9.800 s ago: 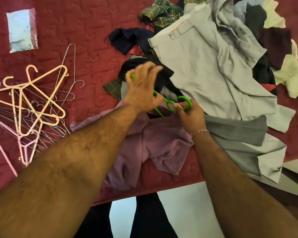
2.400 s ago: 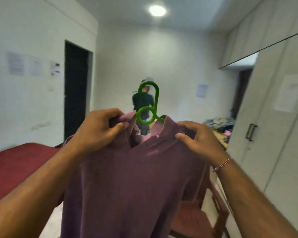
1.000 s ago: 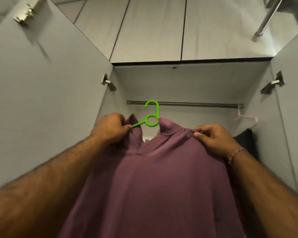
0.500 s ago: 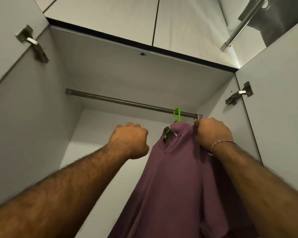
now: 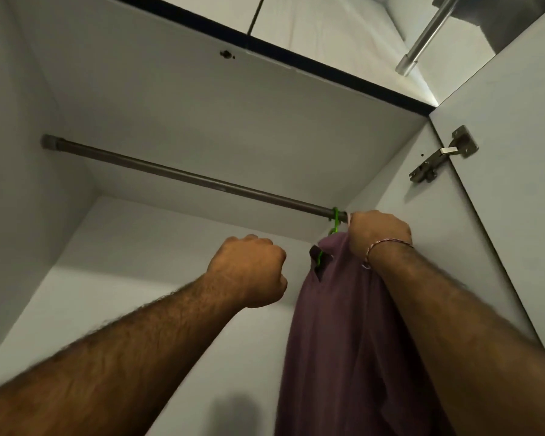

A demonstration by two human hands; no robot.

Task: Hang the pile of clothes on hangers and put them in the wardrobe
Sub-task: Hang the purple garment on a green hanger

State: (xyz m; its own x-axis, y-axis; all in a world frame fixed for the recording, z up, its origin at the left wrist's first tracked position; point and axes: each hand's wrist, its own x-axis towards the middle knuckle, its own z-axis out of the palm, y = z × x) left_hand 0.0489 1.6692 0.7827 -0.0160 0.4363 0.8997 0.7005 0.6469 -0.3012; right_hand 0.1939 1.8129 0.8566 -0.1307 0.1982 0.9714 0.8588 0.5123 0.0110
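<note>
One head view looks up into the open wardrobe point(image 5: 202, 99). A dark rail point(image 5: 183, 177) runs across it from about 9 o'clock to about 3 o'clock, sloping downward toward the right. At the rail's right end, at roughly 3 o'clock from the frame's middle, the hook of a green hanger point(image 5: 335, 219) sits over the rail. The purple shirt point(image 5: 343, 335) hangs from that hanger and drops straight to the 6 o'clock edge of the frame, just beside the wardrobe's right wall. A short length of the green hanger shows in the collar opening.

The right hand point(image 5: 376, 236) is at the top of the shirt, just right of the hook, its fingers curled over the shoulder fabric and gripping it; the knuckles nearly touch the rail. A thin bracelet point(image 5: 387, 245) circles that wrist.

The left hand point(image 5: 249, 273) is a closed fist holding nothing, in mid-air at about 9 o'clock from the shirt's collar and apart from it.

A metal hinge point(image 5: 442, 154) sits on the right door at 2 o'clock, and a silver bar point(image 5: 422, 36) shows at 1 o'clock.
</note>
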